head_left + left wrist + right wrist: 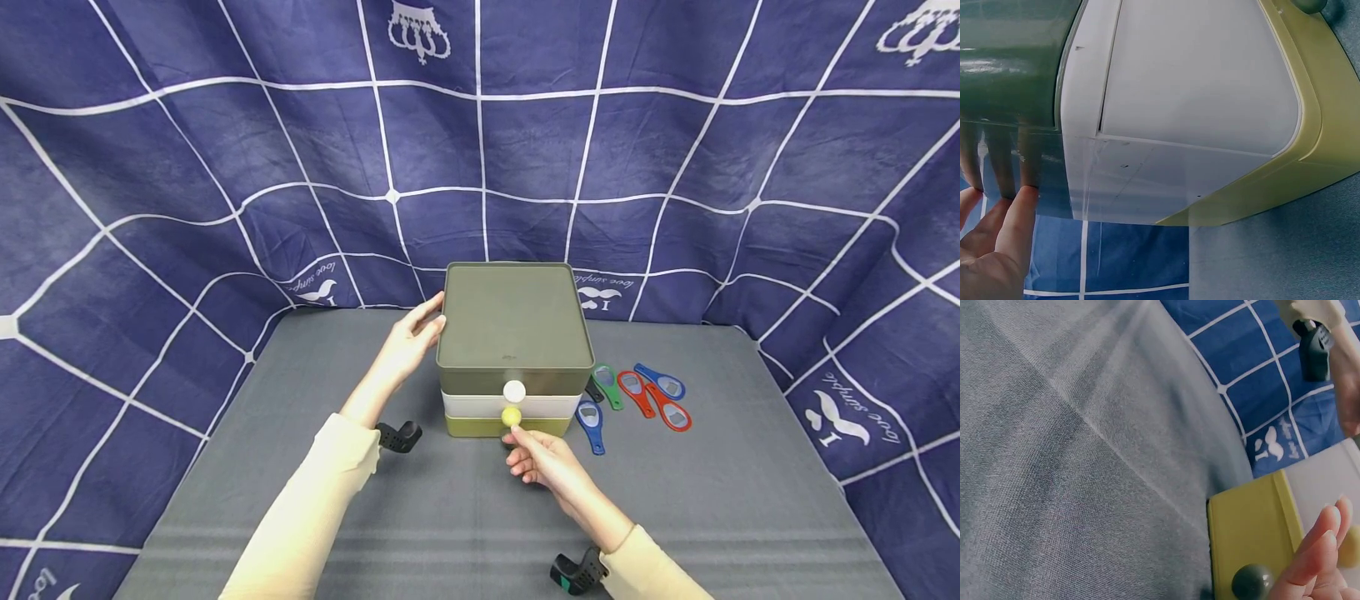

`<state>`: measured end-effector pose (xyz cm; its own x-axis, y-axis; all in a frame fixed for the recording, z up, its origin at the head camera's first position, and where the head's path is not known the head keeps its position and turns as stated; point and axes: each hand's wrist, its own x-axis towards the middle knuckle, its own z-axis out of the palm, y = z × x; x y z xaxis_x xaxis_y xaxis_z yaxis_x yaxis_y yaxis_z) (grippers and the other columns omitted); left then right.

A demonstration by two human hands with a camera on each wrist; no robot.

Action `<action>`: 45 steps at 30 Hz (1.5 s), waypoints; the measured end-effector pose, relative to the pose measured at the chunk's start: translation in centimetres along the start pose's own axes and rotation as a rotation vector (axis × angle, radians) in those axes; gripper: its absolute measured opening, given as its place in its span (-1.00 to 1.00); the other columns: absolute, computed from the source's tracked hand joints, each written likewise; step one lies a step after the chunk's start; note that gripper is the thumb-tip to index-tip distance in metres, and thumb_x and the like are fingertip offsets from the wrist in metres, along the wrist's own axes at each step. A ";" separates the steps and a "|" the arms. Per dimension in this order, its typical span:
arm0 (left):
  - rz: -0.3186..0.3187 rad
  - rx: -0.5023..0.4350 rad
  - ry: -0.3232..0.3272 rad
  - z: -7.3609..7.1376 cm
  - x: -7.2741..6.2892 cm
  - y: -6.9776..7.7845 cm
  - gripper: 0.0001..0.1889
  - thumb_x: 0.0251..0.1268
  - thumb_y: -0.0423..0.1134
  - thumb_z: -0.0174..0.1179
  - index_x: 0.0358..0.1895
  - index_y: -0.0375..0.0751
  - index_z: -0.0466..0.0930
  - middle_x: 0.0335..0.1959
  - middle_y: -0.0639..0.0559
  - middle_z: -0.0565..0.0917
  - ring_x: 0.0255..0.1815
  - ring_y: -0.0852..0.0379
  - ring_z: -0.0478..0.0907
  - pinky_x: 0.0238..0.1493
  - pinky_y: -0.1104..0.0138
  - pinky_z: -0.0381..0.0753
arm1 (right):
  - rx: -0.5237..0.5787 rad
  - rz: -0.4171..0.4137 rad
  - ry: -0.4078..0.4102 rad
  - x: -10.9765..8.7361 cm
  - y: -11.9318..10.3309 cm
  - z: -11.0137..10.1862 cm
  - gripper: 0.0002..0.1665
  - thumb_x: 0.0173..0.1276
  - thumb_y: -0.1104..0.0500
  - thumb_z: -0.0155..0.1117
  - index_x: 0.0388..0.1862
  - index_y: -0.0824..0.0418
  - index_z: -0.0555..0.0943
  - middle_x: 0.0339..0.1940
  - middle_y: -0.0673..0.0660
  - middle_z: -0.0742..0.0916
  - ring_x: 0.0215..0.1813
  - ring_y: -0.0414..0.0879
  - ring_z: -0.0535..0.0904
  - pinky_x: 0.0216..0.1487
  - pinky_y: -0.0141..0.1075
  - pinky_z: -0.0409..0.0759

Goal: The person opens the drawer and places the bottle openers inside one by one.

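Observation:
A small three-tier drawer box stands mid-table, with a dark green top tier [517, 321], a white middle drawer [480, 406] and a yellow-green bottom drawer [468, 427]. Its knobs are a white knob [513, 392], a yellow knob [512, 416] and a dark green knob [1252, 582]. My left hand [401, 350] rests straight fingertips against the left side of the green tier; the left wrist view shows these fingers [1017, 222]. Just in front of the yellow knob is my right hand [551, 462]. Its thumb and forefinger are close together beside the knob, not round it.
Several bottle openers lie right of the box, among them a green opener [606, 385], a red opener [670, 408] and a blue opener [591, 427]. A dark blue patterned cloth [525, 150] hangs behind the grey table [420, 517].

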<state>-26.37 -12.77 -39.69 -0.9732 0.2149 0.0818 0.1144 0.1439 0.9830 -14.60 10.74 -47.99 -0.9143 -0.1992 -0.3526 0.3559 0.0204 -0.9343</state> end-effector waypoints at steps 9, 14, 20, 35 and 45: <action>-0.009 -0.004 0.006 0.0 0.0 0.1 -0.47 0.56 -0.24 -0.04 0.53 -0.15 0.17 0.55 -0.08 0.21 0.49 -0.13 0.28 0.46 0.00 0.34 | 0.110 -0.026 0.072 1.1 0.3 0.2 -0.56 0.53 -0.03 0.06 -0.11 0.37 0.53 -0.54 -0.09 0.64 -0.47 -0.28 0.53 -0.44 -0.52 0.50; -0.008 -0.016 0.000 0.0 0.0 0.1 -0.46 0.57 -0.25 -0.05 0.53 -0.16 0.16 0.56 -0.08 0.21 0.49 -0.13 0.27 0.47 0.01 0.32 | 0.135 -0.024 0.089 1.2 0.1 0.5 -0.62 0.52 0.02 0.08 -0.10 0.36 0.54 -0.52 -0.09 0.64 -0.45 -0.28 0.53 -0.42 -0.52 0.51; 0.001 -0.016 0.002 0.1 0.0 0.0 -0.46 0.57 -0.26 -0.05 0.53 -0.17 0.16 0.56 -0.10 0.20 0.49 -0.15 0.27 0.47 0.00 0.32 | 0.135 -0.014 0.099 1.1 -0.2 0.6 -0.66 0.51 0.02 0.10 -0.17 0.32 0.57 -0.54 -0.09 0.62 -0.45 -0.27 0.50 -0.42 -0.52 0.49; 0.002 -0.008 0.008 0.1 0.0 0.2 -0.47 0.56 -0.25 -0.04 0.53 -0.17 0.17 0.55 -0.11 0.22 0.48 -0.15 0.28 0.46 0.02 0.35 | 0.140 -0.017 0.048 -1.6 0.9 0.9 -0.73 0.49 0.03 0.11 -0.24 0.23 0.54 -0.53 -0.08 0.58 -0.44 -0.27 0.47 -0.40 -0.51 0.50; 0.013 -0.004 0.004 0.1 0.0 0.0 -0.47 0.56 -0.26 -0.04 0.53 -0.17 0.17 0.55 -0.12 0.21 0.49 -0.16 0.27 0.46 0.00 0.34 | 0.132 0.023 -0.026 -4.2 2.2 0.9 -0.52 0.49 -0.03 0.13 0.03 0.40 0.49 -0.50 -0.09 0.56 -0.42 -0.27 0.46 -0.36 -0.50 0.52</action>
<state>-26.33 -12.73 -39.69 -0.9724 0.2130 0.0952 0.1262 0.1374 0.9824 -9.80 10.79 -48.50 -0.9008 -0.2255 -0.3711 0.4009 -0.1035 -0.9103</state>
